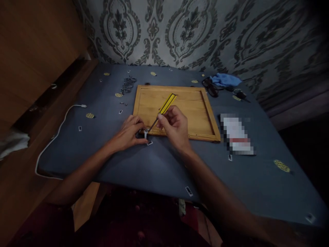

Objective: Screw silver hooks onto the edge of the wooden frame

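Note:
My right hand [177, 127] is closed on a screwdriver [167, 103] with a yellow and black handle. Its shaft slants down to the left, and the tip meets a small metal hinge [146, 133] at the near left corner of a wooden panel [177, 103] with a raised frame. My left hand [131, 133] pinches the hinge between thumb and fingers, against the panel's near edge. Small holes run along that edge. Fingers partly hide the hinge, so its exact seat on the wood cannot be made out.
Several metal pieces [128, 85] lie beyond the panel's left side, with small loose bits [123, 104] nearer. Sunglasses [212, 87] and a blue cloth [226, 79] lie back right. A blurred-out flat object [236, 134] rests right of the panel; a white cable [59, 132] curves along the left.

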### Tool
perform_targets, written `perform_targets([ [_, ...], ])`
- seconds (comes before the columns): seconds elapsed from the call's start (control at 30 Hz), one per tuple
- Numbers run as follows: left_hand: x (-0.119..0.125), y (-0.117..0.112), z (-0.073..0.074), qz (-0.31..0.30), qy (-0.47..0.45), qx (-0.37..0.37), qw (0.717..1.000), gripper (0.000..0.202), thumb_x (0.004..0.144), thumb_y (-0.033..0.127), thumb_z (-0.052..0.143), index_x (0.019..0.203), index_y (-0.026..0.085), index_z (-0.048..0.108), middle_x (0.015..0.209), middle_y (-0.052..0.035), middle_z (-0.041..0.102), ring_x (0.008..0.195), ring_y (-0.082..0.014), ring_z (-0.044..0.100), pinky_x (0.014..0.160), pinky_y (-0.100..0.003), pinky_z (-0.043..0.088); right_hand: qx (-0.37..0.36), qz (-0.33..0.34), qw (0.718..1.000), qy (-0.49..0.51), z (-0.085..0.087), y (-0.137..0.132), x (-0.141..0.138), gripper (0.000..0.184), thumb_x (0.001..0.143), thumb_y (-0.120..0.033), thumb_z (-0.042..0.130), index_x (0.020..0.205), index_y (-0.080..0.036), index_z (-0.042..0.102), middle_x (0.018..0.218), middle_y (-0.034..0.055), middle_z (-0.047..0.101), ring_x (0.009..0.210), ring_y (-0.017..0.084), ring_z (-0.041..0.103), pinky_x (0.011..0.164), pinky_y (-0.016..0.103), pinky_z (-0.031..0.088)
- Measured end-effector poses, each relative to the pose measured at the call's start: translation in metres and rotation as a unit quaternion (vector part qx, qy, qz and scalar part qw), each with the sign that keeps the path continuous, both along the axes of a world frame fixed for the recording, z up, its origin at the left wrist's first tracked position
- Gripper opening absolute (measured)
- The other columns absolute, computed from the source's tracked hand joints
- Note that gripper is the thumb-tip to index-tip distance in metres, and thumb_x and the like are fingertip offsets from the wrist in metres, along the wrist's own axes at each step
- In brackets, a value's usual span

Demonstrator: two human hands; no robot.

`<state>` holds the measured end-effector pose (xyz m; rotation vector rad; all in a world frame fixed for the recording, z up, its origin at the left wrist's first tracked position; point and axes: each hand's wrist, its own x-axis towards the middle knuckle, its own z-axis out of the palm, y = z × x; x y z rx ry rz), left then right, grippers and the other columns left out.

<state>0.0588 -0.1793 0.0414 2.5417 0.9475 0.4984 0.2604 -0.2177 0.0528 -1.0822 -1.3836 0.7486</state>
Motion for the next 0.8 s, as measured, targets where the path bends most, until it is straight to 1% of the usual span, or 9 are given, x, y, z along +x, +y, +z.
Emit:
perform_targets([
  [0.17, 0.000, 0.000, 0.000, -0.002, 0.002, 0.000, 1.000, 0.040, 0.081, 0.051, 0.083, 0.103, 0.019, 0.072, 0.110, -0.0071, 0.063, 0.106, -0.0268, 0.053, 0.093, -0.040, 0.045, 0.008, -0.021, 1.000, 0.000, -0.005, -0.003, -0.007, 0.023, 0.092, -0.040, 0.066, 0.091, -0.025, 0.049, 0.075, -0.0049, 0.057, 0.062, 0.012, 0.060, 0.060, 0.028, 0.050],
  [0.33, 0.000, 0.000, 0.001, -0.001, 0.004, -0.001, 1.000, 0.039, 0.082, 0.052, 0.082, 0.101, 0.019, 0.072, 0.110, -0.0072, 0.064, 0.105, -0.0269, 0.053, 0.093, -0.041, 0.045, 0.017, -0.032, 0.999, -0.002, -0.008, -0.003, -0.007, 0.022, 0.092, -0.041, 0.065, 0.095, -0.026, 0.049, 0.078, -0.0045, 0.058, 0.063, 0.013, 0.060, 0.061, 0.029, 0.050],
  [0.47, 0.000, 0.000, 0.000, -0.004, 0.002, 0.000, 1.000, 0.039, 0.083, 0.052, 0.082, 0.101, 0.019, 0.072, 0.109, -0.0070, 0.064, 0.104, -0.0263, 0.053, 0.093, -0.041, 0.045, 0.019, -0.031, 0.999, -0.005, -0.009, -0.004, -0.006, 0.020, 0.093, -0.039, 0.065, 0.094, -0.026, 0.049, 0.078, -0.0036, 0.058, 0.065, 0.013, 0.060, 0.061, 0.029, 0.050],
  [0.63, -0.001, 0.000, -0.002, -0.005, -0.010, -0.005, 1.000, 0.039, 0.084, 0.053, 0.079, 0.105, 0.020, 0.072, 0.111, -0.0072, 0.063, 0.105, -0.0263, 0.052, 0.094, -0.041, 0.044, 0.015, -0.027, 0.999, -0.010, -0.011, -0.004, -0.007, 0.021, 0.094, -0.041, 0.064, 0.095, -0.027, 0.048, 0.078, -0.0035, 0.057, 0.064, 0.013, 0.060, 0.060, 0.029, 0.050],
  [0.8, -0.001, 0.000, 0.000, -0.006, -0.003, -0.003, 1.000, 0.039, 0.084, 0.052, 0.080, 0.102, 0.019, 0.072, 0.110, -0.0070, 0.063, 0.104, -0.0263, 0.051, 0.093, -0.041, 0.044, 0.010, -0.023, 1.000, -0.015, -0.011, -0.004, -0.008, 0.021, 0.094, -0.042, 0.063, 0.095, -0.026, 0.048, 0.080, -0.0034, 0.057, 0.065, 0.013, 0.059, 0.062, 0.029, 0.051],
])
